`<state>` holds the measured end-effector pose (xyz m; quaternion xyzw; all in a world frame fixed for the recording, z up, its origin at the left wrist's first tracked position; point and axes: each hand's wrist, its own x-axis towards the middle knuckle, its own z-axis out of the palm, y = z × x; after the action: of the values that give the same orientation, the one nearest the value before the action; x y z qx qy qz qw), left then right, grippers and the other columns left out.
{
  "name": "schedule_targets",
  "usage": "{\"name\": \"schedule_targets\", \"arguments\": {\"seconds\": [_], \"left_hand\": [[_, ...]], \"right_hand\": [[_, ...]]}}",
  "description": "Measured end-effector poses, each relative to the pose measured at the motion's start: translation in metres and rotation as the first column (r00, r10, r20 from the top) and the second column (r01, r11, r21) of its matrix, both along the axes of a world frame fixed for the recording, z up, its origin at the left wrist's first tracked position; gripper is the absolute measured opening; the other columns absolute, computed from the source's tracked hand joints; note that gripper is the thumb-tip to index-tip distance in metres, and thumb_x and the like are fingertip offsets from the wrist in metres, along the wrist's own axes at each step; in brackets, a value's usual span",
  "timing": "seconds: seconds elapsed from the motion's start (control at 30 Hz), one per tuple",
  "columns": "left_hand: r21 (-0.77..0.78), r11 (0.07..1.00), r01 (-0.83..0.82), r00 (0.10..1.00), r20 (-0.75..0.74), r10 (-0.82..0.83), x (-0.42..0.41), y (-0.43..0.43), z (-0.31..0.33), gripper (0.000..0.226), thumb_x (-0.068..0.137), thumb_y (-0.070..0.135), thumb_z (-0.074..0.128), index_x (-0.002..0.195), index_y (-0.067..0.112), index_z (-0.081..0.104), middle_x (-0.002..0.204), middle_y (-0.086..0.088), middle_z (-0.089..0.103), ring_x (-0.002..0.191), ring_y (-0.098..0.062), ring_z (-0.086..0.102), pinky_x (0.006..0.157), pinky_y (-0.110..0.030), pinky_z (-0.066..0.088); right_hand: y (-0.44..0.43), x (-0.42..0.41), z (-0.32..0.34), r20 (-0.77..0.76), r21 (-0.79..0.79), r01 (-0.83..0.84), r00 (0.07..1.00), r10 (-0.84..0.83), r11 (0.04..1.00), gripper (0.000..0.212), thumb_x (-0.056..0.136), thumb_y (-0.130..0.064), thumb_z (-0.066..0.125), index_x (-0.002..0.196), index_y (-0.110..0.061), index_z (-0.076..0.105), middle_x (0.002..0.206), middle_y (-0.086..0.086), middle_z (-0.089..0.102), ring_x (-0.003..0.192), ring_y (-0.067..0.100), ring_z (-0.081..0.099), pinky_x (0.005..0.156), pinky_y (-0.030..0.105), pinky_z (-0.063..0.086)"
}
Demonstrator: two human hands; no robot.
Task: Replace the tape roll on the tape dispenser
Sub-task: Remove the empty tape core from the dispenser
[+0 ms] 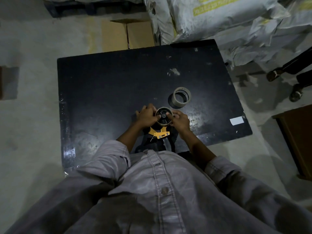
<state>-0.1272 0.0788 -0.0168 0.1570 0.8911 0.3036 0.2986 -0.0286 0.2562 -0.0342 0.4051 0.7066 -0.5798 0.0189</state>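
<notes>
Tape dispenser [159, 133]: yellow frame, at the near edge of the black counter [109, 90].
Mounted roll [162, 124]: brown, seated on the dispenser's wheel.
Left grip [146, 116]: fingers curled round the mounted roll's left side.
Right grip [180, 119]: curled round its right side.
Spare roll [175, 100]: on the counter, just beyond the right grip, untouched.

We see the tape dispenser [159, 134], yellow frame, black handle toward us, at the near edge of the black table [109, 85], a thin brownish spent roll [166, 123] on its black spoked hub [163, 116], the fresh pale tape roll [181, 97] just beyond, apart, hollow core upward.
</notes>
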Motion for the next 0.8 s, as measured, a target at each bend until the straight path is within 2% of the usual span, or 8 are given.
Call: {"name": "schedule_targets", "arguments": {"seconds": [0.13, 0.2, 0.3, 0.4, 0.5, 0.57, 0.63, 0.8], "left_hand": [[0.022, 0.999, -0.023, 0.998, 0.058, 0.022, -0.002, -0.004, -0.008, 0.034, 0.098, 0.058, 0.064, 0.117, 0.031, 0.061, 0.125, 0.005, 0.066, 0.142, -0.026, 0.047, 0.124, -0.069, 0.017], [-0.001, 1.000, 0.007, 0.998, 0.065, -0.007, -0.003, -0.006, -0.010, 0.046, 0.093, 0.069, 0.057, 0.121, 0.035, 0.069, 0.129, 0.005, 0.072, 0.146, -0.027, 0.045, 0.123, -0.073, 0.017], [-0.053, 0.996, 0.068, 0.994, 0.084, -0.063, -0.003, -0.004, -0.003, 0.055, 0.094, 0.069, 0.051, 0.124, 0.031, 0.077, 0.130, -0.004, 0.074, 0.149, -0.032, 0.042, 0.123, -0.078, 0.015], [-0.138, 0.986, 0.090, 0.987, 0.147, -0.069, -0.005, 0.001, 0.005, 0.065, 0.089, 0.072, 0.048, 0.119, 0.024, 0.079, 0.133, -0.009, 0.071, 0.152, -0.035, 0.037, 0.124, -0.078, 0.015], [-0.201, 0.976, 0.084, 0.974, 0.224, -0.038, -0.010, 0.007, 0.010, 0.062, 0.087, 0.069, 0.053, 0.116, 0.021, 0.079, 0.138, -0.010, 0.067, 0.152, -0.037, 0.035, 0.123, -0.074, 0.015], [-0.224, 0.972, 0.076, 0.968, 0.252, -0.018, -0.013, 0.010, 0.011, 0.060, 0.085, 0.069, 0.055, 0.114, 0.020, 0.076, 0.142, -0.011, 0.063, 0.151, -0.037, 0.035, 0.120, -0.072, 0.017], [-0.238, 0.969, 0.072, 0.963, 0.269, -0.006, -0.015, 0.011, 0.006, 0.062, 0.083, 0.069, 0.057, 0.119, 0.022, 0.075, 0.147, -0.012, 0.059, 0.151, -0.037, 0.034, 0.119, -0.071, 0.018], [-0.212, 0.977, 0.001, 0.965, 0.257, 0.055, -0.018, 0.008, -0.020, 0.068, 0.067, 0.075, 0.057, 0.111, 0.027, 0.076, 0.137, -0.011, 0.062, 0.145, -0.035, 0.038, 0.121, -0.072, 0.024]], "right_hand": [[-0.003, 0.002, 0.010, -0.008, -0.164, 0.020, 1.000, -0.022, 0.986, 0.033, 0.101, -0.025, 0.090, 0.129, -0.013, 0.077, 0.119, 0.010, 0.083, 0.115, 0.032, 0.083, 0.093, 0.049, 0.072], [-0.004, 0.003, 0.014, -0.013, -0.196, 0.011, 1.000, -0.014, 0.981, 0.039, 0.102, -0.025, 0.089, 0.135, -0.011, 0.075, 0.128, 0.015, 0.082, 0.117, 0.031, 0.082, 0.089, 0.042, 0.073], [-0.003, 0.005, 0.017, -0.023, -0.224, -0.025, 1.000, 0.020, 0.974, 0.045, 0.103, -0.023, 0.087, 0.143, -0.010, 0.073, 0.129, 0.013, 0.082, 0.113, 0.022, 0.082, 0.075, 0.026, 0.070], [-0.003, 0.007, 0.016, -0.033, -0.238, -0.051, 0.998, 0.044, 0.970, 0.049, 0.102, -0.020, 0.088, 0.147, -0.009, 0.072, 0.129, 0.012, 0.083, 0.114, 0.019, 0.082, 0.075, 0.021, 0.067], [-0.002, 0.005, 0.014, 0.003, -0.217, -0.043, 0.999, 0.045, 0.975, 0.052, 0.099, -0.024, 0.091, 0.145, -0.010, 0.074, 0.128, 0.012, 0.084, 0.119, 0.025, 0.082, 0.085, 0.027, 0.069], [-0.003, 0.004, 0.013, 0.042, -0.197, -0.045, 0.998, 0.054, 0.979, 0.062, 0.088, -0.042, 0.098, 0.138, -0.011, 0.079, 0.122, 0.009, 0.086, 0.115, 0.024, 0.084, 0.098, 0.039, 0.070], [0.000, 0.002, 0.003, 0.094, -0.163, -0.058, 0.993, 0.074, 0.985, 0.068, 0.072, -0.061, 0.099, 0.121, -0.016, 0.087, 0.109, 0.005, 0.089, 0.107, 0.025, 0.086, 0.104, 0.049, 0.069], [-0.001, 0.000, 0.007, 0.110, -0.136, -0.042, 0.992, 0.058, 0.990, 0.028, 0.090, -0.039, 0.098, 0.098, -0.015, 0.088, 0.101, 0.012, 0.089, 0.105, 0.029, 0.087, 0.103, 0.050, 0.069]]}}
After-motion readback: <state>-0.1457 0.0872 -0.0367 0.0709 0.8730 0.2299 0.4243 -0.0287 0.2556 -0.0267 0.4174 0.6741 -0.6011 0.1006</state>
